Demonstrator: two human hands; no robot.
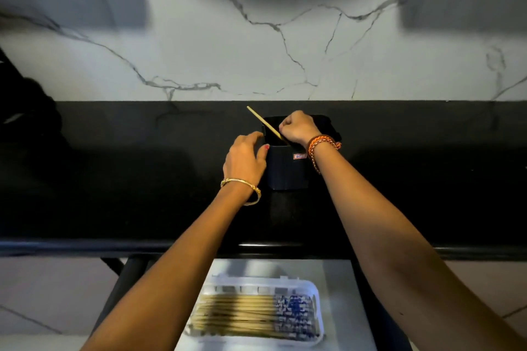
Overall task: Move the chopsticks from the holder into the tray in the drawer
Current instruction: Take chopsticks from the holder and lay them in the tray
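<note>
- Nearest the camera, a clear white plastic tray (315, 292) with rounded corners is seen lying in the open pale drawer (339, 279) below the counter edge.
- The tray is filled with a bundle of pale bamboo chopsticks (236, 313) laid side by side, their blue-and-white patterned ends turned to the right.
- Above the drawer, the glossy black stone countertop (114, 179) is crossed by both bare forearms.
- A thin gold bangle (242, 182) is worn on the left wrist, and a braided orange-and-white cord bracelet (319, 144) is wound around the right wrist.
- A dark, ribbed, square plastic holder (288, 171) with a small label near its rim is stood upright on the countertop between the two hands.
- The left hand (245, 158) is held against the holder's left side with fingers loosely spread, the thumb touching the near-left corner of the rim.
- The right hand (298, 125) is curled into a loose fist over the holder's open top, its fingertips pinched on a single pale bamboo chopstick (266, 123).
- That chopstick is tilted, its lower end hidden inside the holder beneath the right hand and its upper end projecting up and to the left, beyond the rim.
- Farthest back, a white marble wall (256, 51) with grey veins is seen rising from the countertop's rear edge.
</note>
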